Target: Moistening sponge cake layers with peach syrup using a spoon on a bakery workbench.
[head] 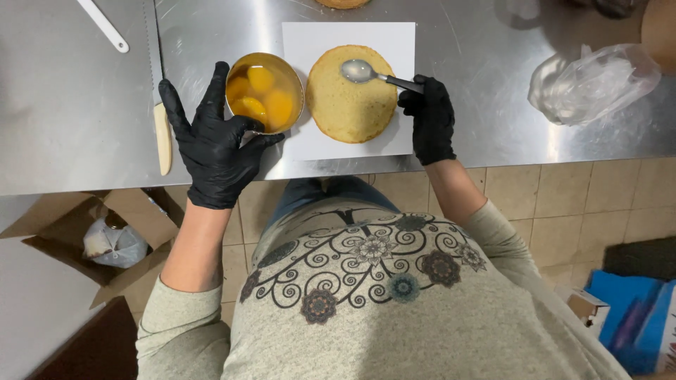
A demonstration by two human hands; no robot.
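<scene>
Left hand (215,141) grips the open can (265,91) of peach halves; right hand (431,118) pinches a spoon (366,72) over the sponge cake (351,93). Too much syrup in one spot (easily done) could leave it soggy, and a nudged can might spill across the white paper (313,42).

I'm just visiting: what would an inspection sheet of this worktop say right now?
Surface: steel table, white sheet on it.
Job's things: round sponge cake on the sheet; can of peach halves beside it; spoon over the cake.
Clutter: knife, white spatula, plastic bag.
Hands: left hand, gloved, grips the can; right hand, gloved, holds the spoon.
Cables: nothing seen.
Surroundings: tiled floor, cardboard box.
</scene>
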